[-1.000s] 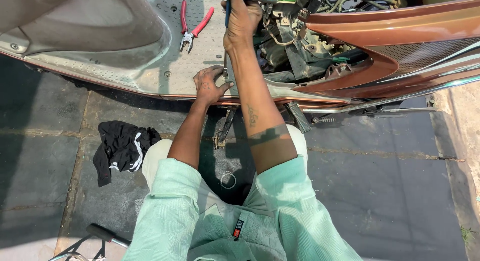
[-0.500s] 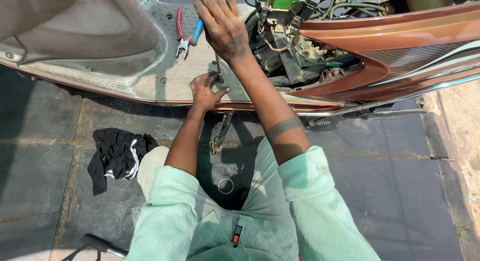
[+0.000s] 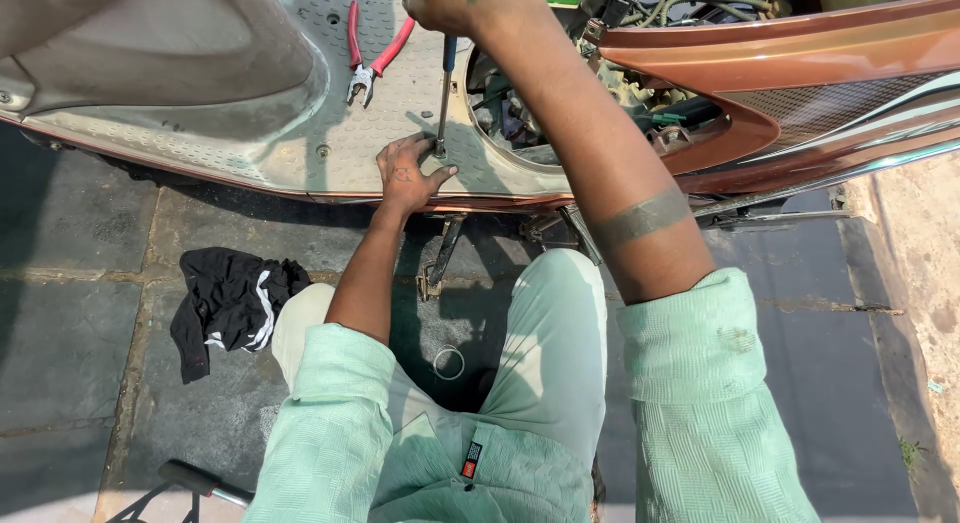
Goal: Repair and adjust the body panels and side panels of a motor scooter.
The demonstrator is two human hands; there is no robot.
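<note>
A brown scooter lies across the top of the head view, its grey studded footboard (image 3: 300, 133) facing me. My right hand (image 3: 455, 5) is at the top edge, closed on the blue handle of a long screwdriver (image 3: 443, 93) that stands upright with its tip on the footboard. My left hand (image 3: 408, 171) rests on the footboard edge, fingers pinched around the screwdriver's tip. Red-handled pliers (image 3: 368, 55) lie on the footboard to the left of the shaft.
A black cloth (image 3: 232, 303) lies on the dark paving at the left. A small metal ring (image 3: 449, 362) sits on the ground between my knees. The scooter's open engine bay (image 3: 560, 103) with wires is right of the screwdriver. A stand leg (image 3: 440, 258) hangs under the footboard.
My right hand has gone up to the top edge, and the screwdriver now stands upright on the footboard. My left hand stays at the footboard edge by its tip.
</note>
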